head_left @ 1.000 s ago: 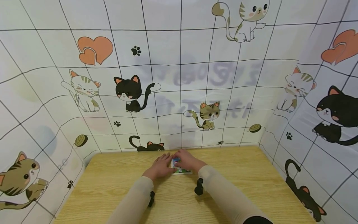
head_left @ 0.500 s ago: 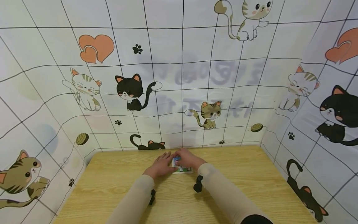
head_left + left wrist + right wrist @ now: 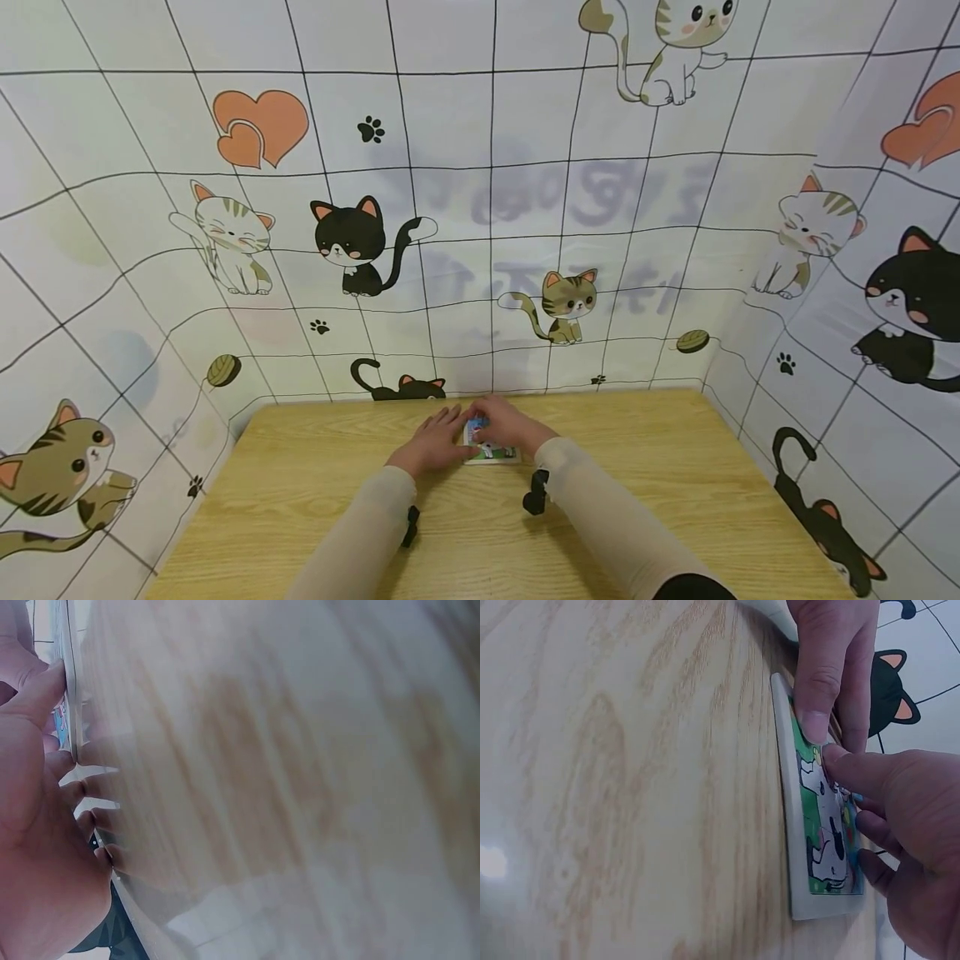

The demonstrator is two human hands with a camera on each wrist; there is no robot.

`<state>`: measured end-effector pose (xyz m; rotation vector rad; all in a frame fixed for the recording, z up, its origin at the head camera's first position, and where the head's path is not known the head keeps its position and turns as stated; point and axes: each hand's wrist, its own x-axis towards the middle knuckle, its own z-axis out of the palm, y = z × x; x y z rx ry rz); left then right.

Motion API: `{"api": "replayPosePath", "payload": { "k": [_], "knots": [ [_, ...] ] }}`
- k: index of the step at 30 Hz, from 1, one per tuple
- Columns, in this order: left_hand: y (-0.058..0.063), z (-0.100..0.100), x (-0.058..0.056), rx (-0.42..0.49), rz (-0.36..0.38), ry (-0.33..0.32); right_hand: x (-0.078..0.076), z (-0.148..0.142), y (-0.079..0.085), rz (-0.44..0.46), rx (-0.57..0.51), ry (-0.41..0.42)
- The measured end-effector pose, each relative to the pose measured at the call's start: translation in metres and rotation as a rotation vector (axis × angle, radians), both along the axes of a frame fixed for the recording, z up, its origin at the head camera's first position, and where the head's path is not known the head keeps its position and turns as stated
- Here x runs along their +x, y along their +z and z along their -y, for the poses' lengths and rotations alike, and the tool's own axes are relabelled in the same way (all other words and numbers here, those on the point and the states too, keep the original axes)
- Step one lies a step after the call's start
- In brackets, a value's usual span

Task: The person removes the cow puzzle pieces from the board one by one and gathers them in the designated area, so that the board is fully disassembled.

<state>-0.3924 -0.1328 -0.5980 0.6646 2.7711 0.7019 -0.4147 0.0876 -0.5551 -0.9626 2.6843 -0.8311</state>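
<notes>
A small board with a white rim (image 3: 787,795) lies flat on the wooden table (image 3: 337,517) near its far edge. Its cartoon picture (image 3: 829,832) shows a black-and-white animal on green. My left hand (image 3: 431,442) rests at the board's left side, fingers extended over the tabletop, its thumb (image 3: 814,720) pressing on the board. From the right, my right hand (image 3: 510,425) reaches over the picture. Its thumb (image 3: 847,769) is on the picture beside the left thumb, and its other fingers are curled at the far side. Both hands hide part of the board.
Behind the table rises a white wall sheet (image 3: 450,208) with a grid and cartoon cats, which also covers both sides. Dark straps (image 3: 535,493) show at the beige sleeves (image 3: 360,533). Brighter reflections lie on the tabletop in the right wrist view.
The head view has shifted slightly, so the wall prints sit a little higher and further right. Both hands stay at the same place on the board, with hardly any visible motion.
</notes>
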Motion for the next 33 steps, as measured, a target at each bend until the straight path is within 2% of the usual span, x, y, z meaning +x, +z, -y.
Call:
{"api": "replayPosePath", "payload": {
  "k": [7, 9, 11, 12, 16, 19, 23, 28, 33],
  "knots": [
    [-0.007, 0.0, -0.003, -0.022, 0.001, 0.003, -0.002, -0.002, -0.005, 0.021, -0.064, -0.011],
    [-0.006, 0.0, -0.002, -0.024, -0.012, 0.006, -0.003, -0.003, -0.005, 0.004, -0.057, -0.001],
    [0.003, -0.002, 0.003, -0.032, -0.007, 0.008, -0.003, -0.004, -0.004, -0.016, -0.04, 0.012],
    [0.008, -0.002, 0.005, -0.036, 0.002, 0.01, -0.004, -0.004, -0.004, -0.038, -0.02, 0.017],
    [0.011, -0.002, 0.007, -0.04, 0.014, 0.008, -0.004, -0.002, -0.002, -0.126, 0.096, 0.029],
    [-0.002, 0.0, 0.0, -0.028, 0.003, 0.009, -0.004, 0.001, -0.003, -0.225, 0.188, 0.045],
    [-0.006, 0.0, -0.002, -0.023, 0.023, 0.013, -0.004, 0.001, -0.007, -0.306, 0.232, 0.059],
    [-0.004, 0.0, -0.001, -0.031, 0.023, 0.018, -0.007, -0.001, -0.012, -0.315, 0.199, 0.053],
    [0.0, 0.0, 0.0, -0.033, 0.015, 0.012, -0.005, -0.006, -0.008, -0.256, 0.124, 0.014]
  ]
}}
